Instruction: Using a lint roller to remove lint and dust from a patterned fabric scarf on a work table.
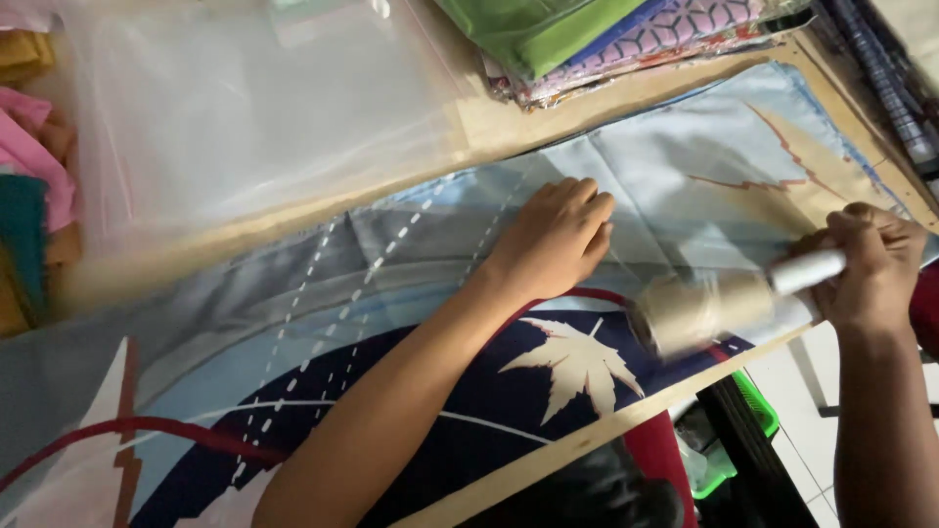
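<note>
Left hand (556, 238) flat, fingers curled, pressing printed cloth (411, 293). Right hand (873, 262) clenched around white handle of lint roller (709, 311), blurred, touching cloth.

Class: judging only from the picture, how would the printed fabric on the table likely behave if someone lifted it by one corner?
The printed fabric lies flat with soft creases, so it would probably drape limply. It looks thin and smooth, likely light and slippery; the left hand pressing on it suggests it shifts easily.
</note>
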